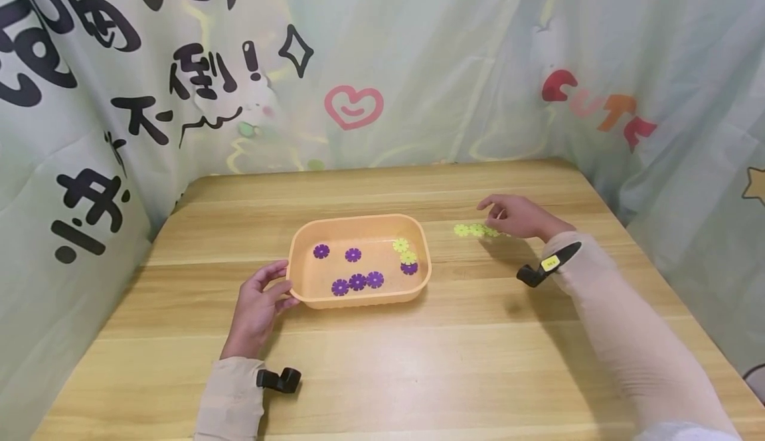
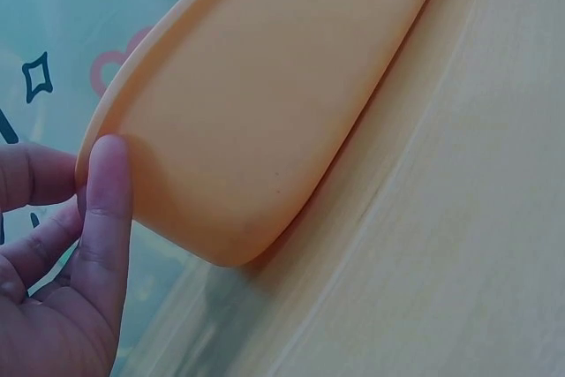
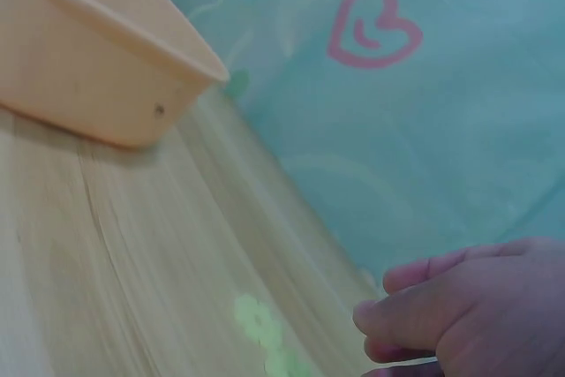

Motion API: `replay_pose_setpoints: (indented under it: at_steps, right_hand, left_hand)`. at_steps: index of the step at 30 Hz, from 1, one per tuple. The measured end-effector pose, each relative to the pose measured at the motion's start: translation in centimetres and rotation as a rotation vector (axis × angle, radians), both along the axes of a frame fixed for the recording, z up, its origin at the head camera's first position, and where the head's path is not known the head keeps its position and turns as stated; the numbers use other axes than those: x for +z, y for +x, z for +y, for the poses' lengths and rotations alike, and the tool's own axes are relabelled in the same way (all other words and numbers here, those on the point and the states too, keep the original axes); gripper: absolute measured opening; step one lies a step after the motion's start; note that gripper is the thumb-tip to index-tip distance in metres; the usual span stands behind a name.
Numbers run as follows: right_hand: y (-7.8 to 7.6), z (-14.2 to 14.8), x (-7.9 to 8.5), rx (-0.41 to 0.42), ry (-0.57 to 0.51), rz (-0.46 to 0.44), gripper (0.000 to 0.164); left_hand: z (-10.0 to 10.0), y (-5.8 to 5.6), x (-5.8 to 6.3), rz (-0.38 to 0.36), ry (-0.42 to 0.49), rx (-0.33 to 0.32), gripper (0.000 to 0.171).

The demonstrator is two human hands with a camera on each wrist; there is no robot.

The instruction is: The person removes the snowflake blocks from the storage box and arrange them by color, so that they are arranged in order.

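An orange plastic bin (image 1: 364, 302) stands on the table. My left hand (image 1: 254, 308) pinches its left end; in the left wrist view the thumb (image 2: 109, 183) lies on the outer wall and the fingers meet the rim. Inside the bin lie several purple snowflake-shaped discs (image 1: 357, 282), some in a row along the front. Yellow discs (image 1: 401, 246) adjoin a purple one at its right end. To the right of the bin, my right hand (image 1: 518, 217) hovers at a row of yellow discs (image 1: 461, 230), partly covering it. Its fingers are loosely bent, with nothing visible between them.
The wooden table (image 1: 382, 368) runs back to a printed curtain (image 1: 430, 62), which hangs behind it and along both sides. A black strap device sits on the left wrist (image 1: 279, 380) and another on the right wrist (image 1: 546, 265).
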State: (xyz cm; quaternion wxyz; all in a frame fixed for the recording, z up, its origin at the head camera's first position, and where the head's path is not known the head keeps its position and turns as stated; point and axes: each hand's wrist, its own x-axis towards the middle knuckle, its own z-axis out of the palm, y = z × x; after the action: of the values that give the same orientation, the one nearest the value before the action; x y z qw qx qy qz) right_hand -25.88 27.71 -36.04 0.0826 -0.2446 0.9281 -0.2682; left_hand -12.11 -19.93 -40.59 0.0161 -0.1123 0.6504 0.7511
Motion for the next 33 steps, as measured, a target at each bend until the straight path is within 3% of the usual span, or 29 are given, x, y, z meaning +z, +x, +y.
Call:
replay_pose_setpoints:
  at_steps: [21, 33]
  right_hand:
    - [-0.6, -8.1, 3.2, 0.152, 0.026, 0.027, 0.032]
    - [-0.5, -13.1, 3.2, 0.228, -0.023, 0.003, 0.032]
  left_hand:
    - [-0.1, -0.1, 0.0, 0.003, -0.007, -0.005, 0.042]
    - [-0.1, -0.1, 0.0, 0.006, -0.010, -0.012, 0.041]
